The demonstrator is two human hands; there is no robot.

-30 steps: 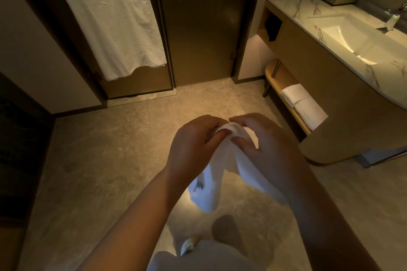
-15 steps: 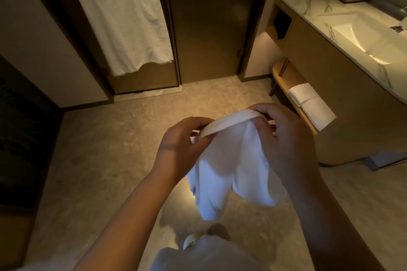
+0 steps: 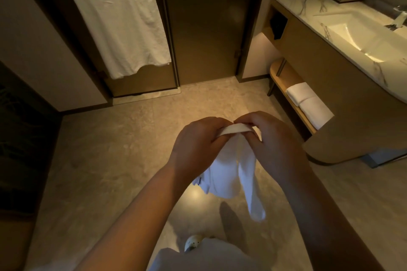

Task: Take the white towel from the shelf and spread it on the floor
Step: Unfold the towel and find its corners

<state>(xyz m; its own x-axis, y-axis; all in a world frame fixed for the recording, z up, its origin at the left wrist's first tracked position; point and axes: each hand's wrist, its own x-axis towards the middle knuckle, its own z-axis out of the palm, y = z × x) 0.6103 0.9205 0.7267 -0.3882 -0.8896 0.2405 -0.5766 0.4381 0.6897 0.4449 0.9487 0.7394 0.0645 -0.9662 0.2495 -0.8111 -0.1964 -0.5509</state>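
Both hands [image 3: 236,143] pinching white towel [image 3: 229,174] (top hem), length hanging floorward [image 3: 114,149]

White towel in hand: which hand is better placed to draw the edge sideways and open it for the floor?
Right, probably. Both the left hand and right hand pinch the white towel at its top edge, but its longest fold hangs below the right hand, over bare floor.

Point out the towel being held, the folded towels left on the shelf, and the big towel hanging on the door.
held towel [image 3: 226,174], head view, on its hanging middle.
folded towels [image 3: 308,103], head view, on the seam area between the two.
hanging towel [image 3: 123,28], head view, on its centre.
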